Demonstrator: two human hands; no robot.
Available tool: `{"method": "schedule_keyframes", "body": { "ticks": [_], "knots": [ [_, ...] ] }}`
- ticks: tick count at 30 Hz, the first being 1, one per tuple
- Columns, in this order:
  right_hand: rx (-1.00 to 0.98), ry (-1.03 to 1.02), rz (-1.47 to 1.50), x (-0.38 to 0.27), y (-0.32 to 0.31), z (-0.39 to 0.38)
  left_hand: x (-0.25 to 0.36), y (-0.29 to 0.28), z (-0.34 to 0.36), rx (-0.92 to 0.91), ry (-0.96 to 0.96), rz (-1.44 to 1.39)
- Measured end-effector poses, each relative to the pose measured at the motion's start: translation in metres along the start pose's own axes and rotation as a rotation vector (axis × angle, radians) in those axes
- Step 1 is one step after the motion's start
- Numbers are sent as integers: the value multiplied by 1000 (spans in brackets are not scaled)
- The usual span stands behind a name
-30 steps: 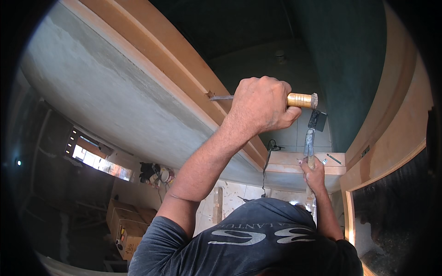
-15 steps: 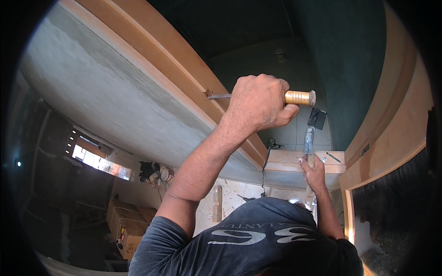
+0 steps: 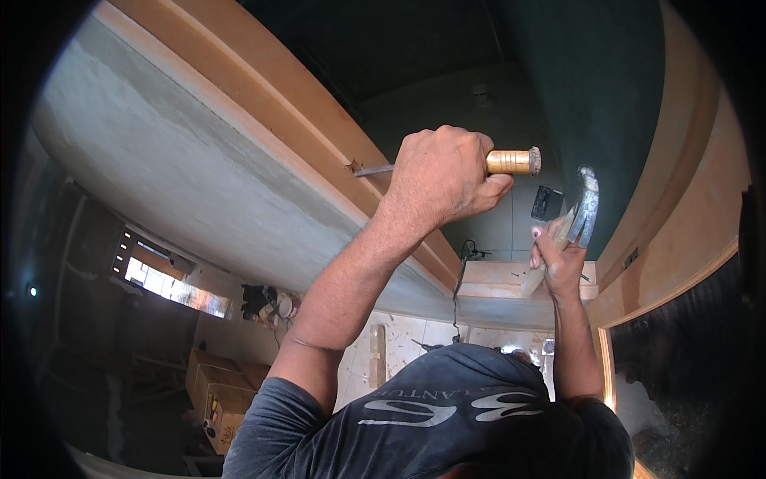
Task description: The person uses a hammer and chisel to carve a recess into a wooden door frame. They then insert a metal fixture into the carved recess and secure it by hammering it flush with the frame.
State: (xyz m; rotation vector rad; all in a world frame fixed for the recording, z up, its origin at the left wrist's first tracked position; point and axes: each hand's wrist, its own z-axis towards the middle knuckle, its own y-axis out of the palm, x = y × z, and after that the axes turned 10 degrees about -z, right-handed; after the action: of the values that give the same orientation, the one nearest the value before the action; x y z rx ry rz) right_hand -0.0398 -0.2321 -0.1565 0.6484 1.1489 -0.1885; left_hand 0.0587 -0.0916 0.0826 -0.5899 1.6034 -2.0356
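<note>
Wooden doorframe [image 3: 295,104], chisel [image 3: 511,162], hammer [image 3: 587,207], white-lettered shirt [image 3: 439,391]

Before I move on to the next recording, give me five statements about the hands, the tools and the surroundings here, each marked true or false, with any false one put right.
1. The left hand grips a chisel. True.
2. The chisel's blade points to the right of the picture. False: it points left, its tip at a notch in the wooden frame.
3. The right hand holds a hammer. True.
4. The hammer's head rests against the chisel's handle. False: a gap shows between them.
5. A cardboard box is at the picture's lower left. True.
</note>
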Motion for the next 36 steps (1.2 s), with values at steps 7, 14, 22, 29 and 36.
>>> {"method": "schedule_keyframes", "body": {
  "ticks": [7,14,22,29,36],
  "knots": [
    [42,-218,296,-34,36,34,2,-2,2,-24,-22,-22],
    [-178,-293,-109,-21,23,49,-2,-2,-1,14,-18,-72],
    [-288,-92,-96,-35,34,49,-1,-1,1,30,-11,-79],
    [-153,-172,328,-37,51,43,1,-2,1,33,17,-38],
    [-213,-112,268,-38,42,41,-7,5,-2,72,55,-41]
  ]
}}
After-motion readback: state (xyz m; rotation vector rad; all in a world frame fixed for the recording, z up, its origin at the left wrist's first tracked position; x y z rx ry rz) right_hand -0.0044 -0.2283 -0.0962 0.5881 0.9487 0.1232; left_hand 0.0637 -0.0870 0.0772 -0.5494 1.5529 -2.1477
